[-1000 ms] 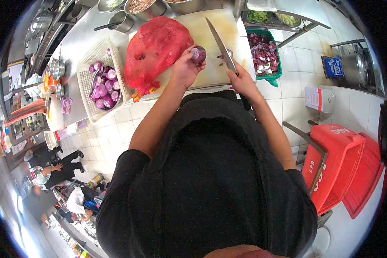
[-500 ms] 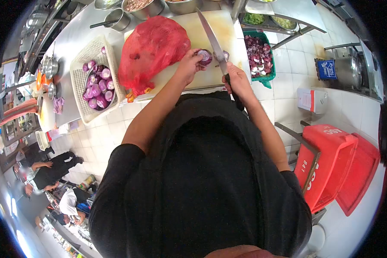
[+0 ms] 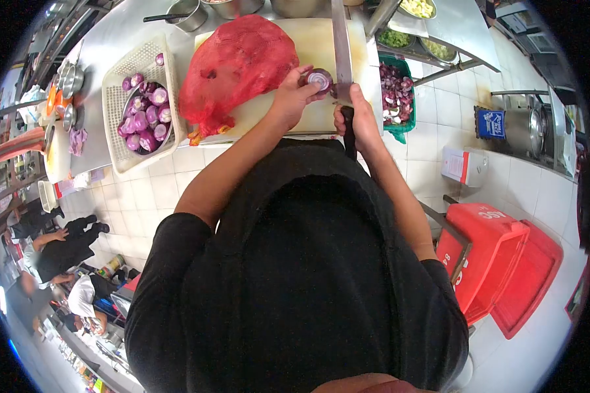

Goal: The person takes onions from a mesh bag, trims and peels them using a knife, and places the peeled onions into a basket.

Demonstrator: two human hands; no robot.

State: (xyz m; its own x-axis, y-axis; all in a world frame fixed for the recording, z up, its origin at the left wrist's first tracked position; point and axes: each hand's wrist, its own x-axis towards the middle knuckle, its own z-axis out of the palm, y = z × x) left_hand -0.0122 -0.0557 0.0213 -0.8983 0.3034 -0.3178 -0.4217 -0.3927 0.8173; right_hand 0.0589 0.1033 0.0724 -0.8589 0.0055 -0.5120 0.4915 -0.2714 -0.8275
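Observation:
My left hand (image 3: pixel 294 98) is closed around a red onion (image 3: pixel 319 80), whose cut face with pale rings shows toward the right. In my right hand (image 3: pixel 360 121) is the dark handle of a large kitchen knife (image 3: pixel 341 46), its broad blade pointing away from me beside the onion. Both hands are over a pale cutting board (image 3: pixel 308 39). Left of them, a bulging red mesh sack (image 3: pixel 236 65) lies partly on the board. Further left, a cream plastic basket (image 3: pixel 115 108) holds several peeled red onions (image 3: pixel 152 116).
A green crate (image 3: pixel 410 121) of onion pieces stands right of the board, below a metal shelf (image 3: pixel 462 36) with food trays. Metal pots (image 3: pixel 236 6) line the back. An open red bin (image 3: pixel 485 255) is at the right. Other people (image 3: pixel 65 252) stand at the far left.
The knife has turned from slanting left to nearly straight away from me, and its blade has come off the onion's right side. The whole view has shifted slightly. Both hands keep their holds.

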